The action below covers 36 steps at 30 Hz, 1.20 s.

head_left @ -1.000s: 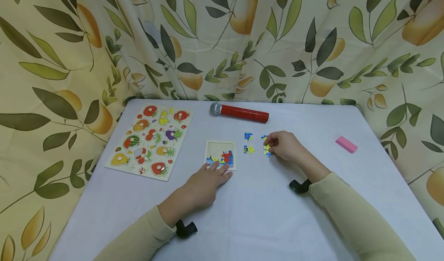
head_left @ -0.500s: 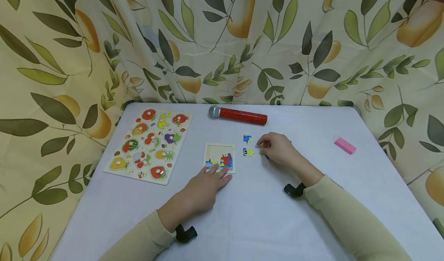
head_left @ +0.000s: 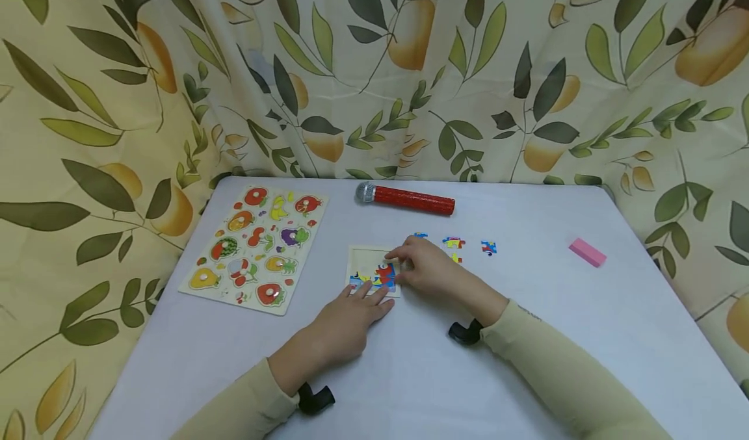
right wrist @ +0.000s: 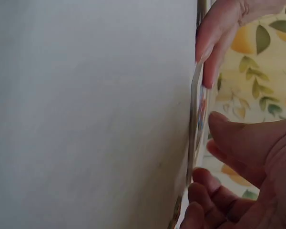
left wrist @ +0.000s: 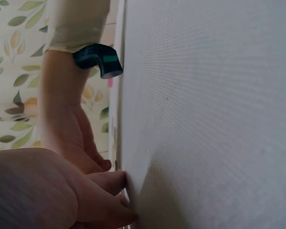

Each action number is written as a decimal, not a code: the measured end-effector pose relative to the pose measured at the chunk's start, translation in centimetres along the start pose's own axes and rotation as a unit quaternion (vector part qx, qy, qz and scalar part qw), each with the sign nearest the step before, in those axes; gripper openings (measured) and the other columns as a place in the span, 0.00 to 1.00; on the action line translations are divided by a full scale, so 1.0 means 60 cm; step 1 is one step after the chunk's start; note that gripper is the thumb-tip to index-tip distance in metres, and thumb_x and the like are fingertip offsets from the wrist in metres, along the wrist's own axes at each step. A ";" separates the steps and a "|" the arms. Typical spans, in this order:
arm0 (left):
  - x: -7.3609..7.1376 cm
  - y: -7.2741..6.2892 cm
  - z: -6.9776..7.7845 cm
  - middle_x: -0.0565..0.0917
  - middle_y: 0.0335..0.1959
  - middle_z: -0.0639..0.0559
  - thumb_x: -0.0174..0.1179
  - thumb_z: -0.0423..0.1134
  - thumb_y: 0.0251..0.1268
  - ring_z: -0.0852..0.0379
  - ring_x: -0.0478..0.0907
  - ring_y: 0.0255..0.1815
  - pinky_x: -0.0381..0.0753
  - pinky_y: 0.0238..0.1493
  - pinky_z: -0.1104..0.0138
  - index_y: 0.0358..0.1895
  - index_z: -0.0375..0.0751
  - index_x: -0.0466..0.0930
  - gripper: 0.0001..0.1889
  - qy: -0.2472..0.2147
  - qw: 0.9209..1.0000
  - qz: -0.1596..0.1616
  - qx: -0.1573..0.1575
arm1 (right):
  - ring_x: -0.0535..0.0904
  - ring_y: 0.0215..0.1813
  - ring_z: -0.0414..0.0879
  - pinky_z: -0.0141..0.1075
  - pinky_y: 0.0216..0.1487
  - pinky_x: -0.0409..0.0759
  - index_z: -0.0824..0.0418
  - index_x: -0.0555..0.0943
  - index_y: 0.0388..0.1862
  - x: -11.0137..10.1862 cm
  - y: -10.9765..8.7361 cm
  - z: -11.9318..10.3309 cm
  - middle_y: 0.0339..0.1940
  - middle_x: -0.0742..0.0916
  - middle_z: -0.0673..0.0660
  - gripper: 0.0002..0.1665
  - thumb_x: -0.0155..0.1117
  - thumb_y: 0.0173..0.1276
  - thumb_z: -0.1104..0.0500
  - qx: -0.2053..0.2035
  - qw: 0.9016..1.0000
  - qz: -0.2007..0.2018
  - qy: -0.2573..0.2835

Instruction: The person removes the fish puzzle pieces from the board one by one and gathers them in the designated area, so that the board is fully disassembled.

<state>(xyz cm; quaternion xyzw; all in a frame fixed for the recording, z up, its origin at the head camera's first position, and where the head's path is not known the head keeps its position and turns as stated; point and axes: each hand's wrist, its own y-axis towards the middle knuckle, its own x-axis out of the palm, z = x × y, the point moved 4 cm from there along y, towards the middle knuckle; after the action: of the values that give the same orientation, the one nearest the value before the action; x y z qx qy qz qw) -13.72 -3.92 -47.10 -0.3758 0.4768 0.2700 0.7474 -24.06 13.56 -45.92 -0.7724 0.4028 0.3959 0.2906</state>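
Observation:
A small square puzzle tray lies mid-table, its lower part filled with red, blue and yellow puzzle pieces. My left hand rests with spread fingers on its near edge. At the tray's right side is my right hand, index finger over the inside and thumb by the rim, both bent. I cannot tell whether a piece is between them. In the right wrist view, the thumb is close to the tray's edge. Loose pieces lie beyond the right hand, one farther right; others are partly hidden.
A fruit puzzle board lies on the left of the white-covered table. A red toy microphone lies at the back, and a pink block at the right. A patterned curtain hangs behind.
My right hand has moved left from the loose pieces to the tray's right side, uncovering pieces it hid before. The left hand stays on the tray. The camera has shifted slightly.

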 end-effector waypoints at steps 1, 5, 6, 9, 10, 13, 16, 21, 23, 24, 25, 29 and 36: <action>0.000 -0.001 0.000 0.62 0.88 0.57 0.55 0.30 0.76 0.45 0.53 0.91 0.57 0.88 0.43 0.85 0.58 0.65 0.36 0.002 1.000 -0.002 -0.002 | 0.79 0.53 0.47 0.41 0.53 0.82 0.49 0.88 0.65 0.005 0.002 -0.006 0.52 0.85 0.54 0.26 0.80 0.68 0.54 -0.005 1.000 -0.008 -0.007; 0.001 0.002 0.002 0.62 0.88 0.57 0.55 0.30 0.77 0.45 0.53 0.91 0.57 0.88 0.43 0.85 0.58 0.65 0.36 0.004 1.000 -0.002 -0.001 | 0.78 0.52 0.47 0.40 0.51 0.81 0.48 0.89 0.65 0.013 0.006 -0.014 0.51 0.83 0.54 0.27 0.82 0.66 0.54 -0.006 0.999 -0.017 -0.035; 0.000 0.003 0.003 0.61 0.88 0.57 0.55 0.30 0.77 0.45 0.53 0.91 0.57 0.88 0.43 0.85 0.58 0.65 0.36 0.005 1.000 -0.002 0.000 | 0.77 0.51 0.47 0.39 0.50 0.81 0.48 0.89 0.65 0.013 0.006 -0.015 0.51 0.83 0.54 0.27 0.82 0.66 0.54 -0.003 0.999 -0.016 -0.040; -0.003 0.008 0.005 0.62 0.88 0.57 0.55 0.31 0.78 0.45 0.53 0.91 0.57 0.88 0.42 0.85 0.59 0.65 0.35 0.007 1.000 -0.002 0.004 | 0.76 0.49 0.47 0.38 0.48 0.79 0.49 0.90 0.63 0.011 0.005 -0.012 0.49 0.83 0.54 0.26 0.82 0.65 0.56 0.000 0.999 -0.012 -0.043; -0.004 0.008 0.005 0.61 0.88 0.58 0.55 0.31 0.78 0.45 0.53 0.91 0.57 0.88 0.43 0.85 0.59 0.65 0.35 0.008 1.000 -0.003 0.004 | 0.76 0.49 0.46 0.38 0.48 0.79 0.49 0.90 0.63 0.011 0.005 -0.012 0.49 0.83 0.54 0.25 0.82 0.65 0.56 -0.001 0.999 -0.010 -0.039; -0.006 0.007 0.006 0.62 0.88 0.57 0.55 0.31 0.77 0.45 0.54 0.91 0.57 0.88 0.43 0.85 0.58 0.65 0.36 0.010 1.000 -0.004 0.002 | 0.76 0.47 0.46 0.37 0.47 0.78 0.50 0.92 0.59 0.013 0.007 -0.013 0.47 0.83 0.54 0.22 0.82 0.65 0.58 -0.007 1.000 -0.007 -0.022; -0.008 0.006 0.006 0.62 0.88 0.57 0.55 0.30 0.77 0.45 0.54 0.91 0.57 0.88 0.43 0.84 0.58 0.66 0.36 0.012 1.000 0.001 0.000 | 0.76 0.46 0.46 0.37 0.47 0.78 0.49 0.93 0.53 0.013 0.009 -0.016 0.46 0.83 0.53 0.17 0.82 0.66 0.59 -0.010 1.000 -0.003 -0.004; -0.013 0.006 0.009 0.63 0.88 0.57 0.55 0.29 0.76 0.45 0.55 0.91 0.59 0.87 0.42 0.84 0.57 0.67 0.35 0.013 1.000 0.010 0.004 | 0.76 0.45 0.46 0.39 0.47 0.78 0.48 0.93 0.45 0.010 0.012 -0.019 0.44 0.82 0.53 0.11 0.82 0.65 0.60 -0.003 1.000 0.001 0.008; -0.012 0.006 0.009 0.63 0.88 0.57 0.55 0.29 0.76 0.45 0.55 0.91 0.58 0.88 0.42 0.84 0.57 0.67 0.36 0.013 1.000 0.010 0.004 | 0.77 0.45 0.47 0.39 0.47 0.78 0.49 0.92 0.44 0.010 0.013 -0.019 0.44 0.82 0.53 0.11 0.82 0.64 0.61 0.000 1.000 0.002 0.008; -0.011 0.005 0.009 0.63 0.88 0.57 0.55 0.29 0.76 0.45 0.55 0.91 0.58 0.88 0.43 0.84 0.57 0.67 0.36 0.013 1.000 0.008 0.001 | 0.77 0.45 0.47 0.39 0.47 0.79 0.49 0.91 0.44 0.011 0.014 -0.020 0.44 0.83 0.53 0.12 0.82 0.64 0.61 -0.001 1.000 0.000 0.009; -0.011 0.005 0.009 0.63 0.88 0.57 0.55 0.29 0.76 0.45 0.55 0.91 0.58 0.88 0.43 0.84 0.57 0.67 0.36 0.012 1.000 0.008 0.001 | 0.77 0.45 0.47 0.39 0.47 0.79 0.50 0.91 0.43 0.011 0.014 -0.019 0.44 0.83 0.53 0.12 0.82 0.64 0.62 0.001 1.000 0.000 0.007; -0.007 0.004 0.009 0.63 0.88 0.57 0.55 0.29 0.76 0.45 0.55 0.90 0.59 0.88 0.43 0.84 0.57 0.67 0.36 0.009 1.000 0.008 0.004 | 0.77 0.45 0.47 0.40 0.48 0.80 0.52 0.87 0.42 0.013 0.014 -0.018 0.43 0.83 0.53 0.14 0.82 0.63 0.63 0.008 1.000 0.002 0.006; 0.000 0.004 0.006 0.64 0.87 0.56 0.55 0.29 0.75 0.44 0.56 0.90 0.60 0.87 0.43 0.83 0.58 0.68 0.36 0.016 1.000 0.013 0.004 | 0.77 0.40 0.45 0.38 0.43 0.78 0.52 0.84 0.38 0.017 0.016 -0.017 0.35 0.84 0.50 0.15 0.85 0.61 0.61 -0.013 1.000 0.018 0.009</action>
<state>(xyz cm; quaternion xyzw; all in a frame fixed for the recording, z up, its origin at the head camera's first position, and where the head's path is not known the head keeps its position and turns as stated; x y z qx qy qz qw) -13.69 -3.49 -47.04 -0.3711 0.4942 0.2719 0.7376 -24.16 11.88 -46.37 -0.7720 0.4140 0.3995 0.2701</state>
